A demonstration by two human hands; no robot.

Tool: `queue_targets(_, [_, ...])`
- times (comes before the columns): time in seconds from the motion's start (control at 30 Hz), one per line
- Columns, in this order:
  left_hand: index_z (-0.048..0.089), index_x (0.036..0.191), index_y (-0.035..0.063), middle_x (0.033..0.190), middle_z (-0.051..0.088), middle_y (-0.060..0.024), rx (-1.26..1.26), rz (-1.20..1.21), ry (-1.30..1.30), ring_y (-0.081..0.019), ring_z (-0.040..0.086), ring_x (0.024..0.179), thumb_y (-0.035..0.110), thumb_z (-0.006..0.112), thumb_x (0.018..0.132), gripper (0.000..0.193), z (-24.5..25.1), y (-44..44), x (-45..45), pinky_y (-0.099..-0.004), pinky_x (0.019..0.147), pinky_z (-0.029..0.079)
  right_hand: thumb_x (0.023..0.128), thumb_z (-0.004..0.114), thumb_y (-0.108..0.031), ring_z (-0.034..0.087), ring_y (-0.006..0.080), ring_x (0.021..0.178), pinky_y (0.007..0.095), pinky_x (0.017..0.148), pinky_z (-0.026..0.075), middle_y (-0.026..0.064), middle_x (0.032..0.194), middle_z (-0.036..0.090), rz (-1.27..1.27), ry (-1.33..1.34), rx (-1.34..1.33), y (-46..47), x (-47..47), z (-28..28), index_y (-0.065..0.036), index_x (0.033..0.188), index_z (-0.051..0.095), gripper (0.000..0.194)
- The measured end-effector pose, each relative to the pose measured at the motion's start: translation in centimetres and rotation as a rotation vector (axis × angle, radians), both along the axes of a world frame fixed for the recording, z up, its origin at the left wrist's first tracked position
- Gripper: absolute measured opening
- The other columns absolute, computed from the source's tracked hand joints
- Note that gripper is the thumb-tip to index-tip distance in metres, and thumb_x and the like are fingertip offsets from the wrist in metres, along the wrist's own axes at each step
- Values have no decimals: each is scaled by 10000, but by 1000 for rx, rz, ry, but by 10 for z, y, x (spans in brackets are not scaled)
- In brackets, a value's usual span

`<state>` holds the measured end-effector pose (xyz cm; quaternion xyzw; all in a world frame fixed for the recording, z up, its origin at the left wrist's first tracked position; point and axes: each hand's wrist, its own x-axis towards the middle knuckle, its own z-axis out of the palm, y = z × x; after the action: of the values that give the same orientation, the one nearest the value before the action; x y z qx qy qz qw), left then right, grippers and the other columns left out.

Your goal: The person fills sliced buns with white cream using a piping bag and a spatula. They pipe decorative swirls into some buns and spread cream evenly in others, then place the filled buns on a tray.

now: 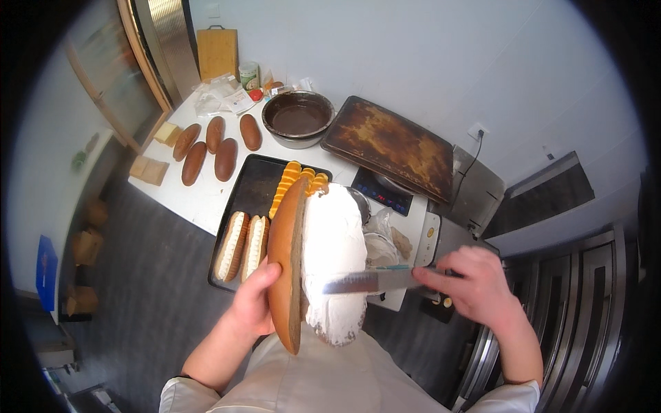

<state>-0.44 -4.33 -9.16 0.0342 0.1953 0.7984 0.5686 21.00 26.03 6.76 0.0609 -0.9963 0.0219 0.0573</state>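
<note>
My left hand point(255, 297) grips a long brown bread loaf point(285, 268) that is split open lengthwise and raised in front of my body. Thick white cream point(334, 232) covers the cut face of its right half. In my right hand point(467, 286) is a metal spatula or knife point(372, 281), its flat blade lying across the cream near the lower middle. Behind the loaf, a black baking tray point(248, 180) holds two cream-filled rolls point(231, 247) and several yellow-striped pastries point(285, 186), partly hidden by the bread.
Several brown loaves point(225, 160) lie on the white table point(160, 193) at left. Stacked round pans point(298, 116) and a stained baking sheet point(392, 147) stand at the back, the sheet above an induction cooker point(379, 193). A plastic bag point(382, 227) sits right of the loaf.
</note>
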Motion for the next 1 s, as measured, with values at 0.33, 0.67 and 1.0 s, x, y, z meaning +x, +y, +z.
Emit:
queue_targets(0.33, [325, 1717, 47, 1582, 581, -154, 21, -46, 23, -276, 625, 1410, 385, 726, 1045, 853, 14, -7, 9, -447, 1156, 553, 871, 696, 70, 680, 264, 844, 384, 746, 561, 69, 927, 633, -177, 168, -260, 48, -40, -24, -184, 1335, 827, 545])
queue_targets(0.67, [317, 1724, 61, 1595, 573, -154, -18, 20, 54, -283, 620, 1419, 377, 733, 1039, 862, 15, -6, 4, -445, 1145, 566, 810, 736, -27, 662, 241, 807, 371, 701, 530, 18, 885, 637, 67, -3, -53, 17, -9, 5, -225, 1241, 867, 492])
queue_targets(1.0, [320, 1724, 58, 1603, 570, -172, 42, -48, 21, -293, 624, 1422, 367, 721, 1047, 845, 18, -7, 7, -446, 1145, 571, 928, 704, 39, 669, 278, 819, 391, 738, 558, 73, 920, 631, -187, 134, -311, 49, -32, -19, -177, 1381, 805, 512])
